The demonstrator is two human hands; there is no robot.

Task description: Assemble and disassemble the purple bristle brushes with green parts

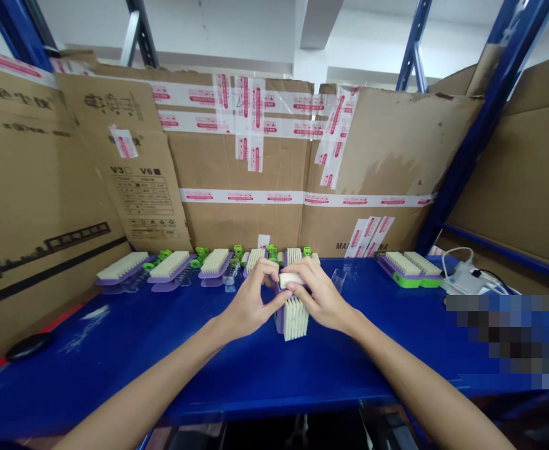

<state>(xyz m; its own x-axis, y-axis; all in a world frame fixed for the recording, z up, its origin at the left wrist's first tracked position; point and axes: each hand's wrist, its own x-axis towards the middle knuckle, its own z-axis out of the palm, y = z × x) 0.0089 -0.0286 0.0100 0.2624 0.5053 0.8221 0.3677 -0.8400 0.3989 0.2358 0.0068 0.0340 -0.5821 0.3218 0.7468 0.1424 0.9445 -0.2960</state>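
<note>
Near the middle of the table, my left hand (250, 300) and my right hand (323, 292) meet over a ribbed cream block with a purple backing (295, 320), which resembles a sponge mop head. My right hand pinches a smooth white oblong piece (291, 280) above the ribs. My left thumb and forefinger close in from the left, around the purple edge and the near end of the white piece. Fingers hide much of the purple part. Just behind my hands stand similar ribbed blocks with green clips (272, 252).
Along the back left lie more purple-backed ribbed blocks (168, 264) with clear plastic parts. Green-and-purple trays (405, 281) with ribbed tops sit at right, beside a white device with cables (468, 278). Cardboard walls (246, 219) enclose the blue table (162, 350). A black oval object (28, 347) lies far left.
</note>
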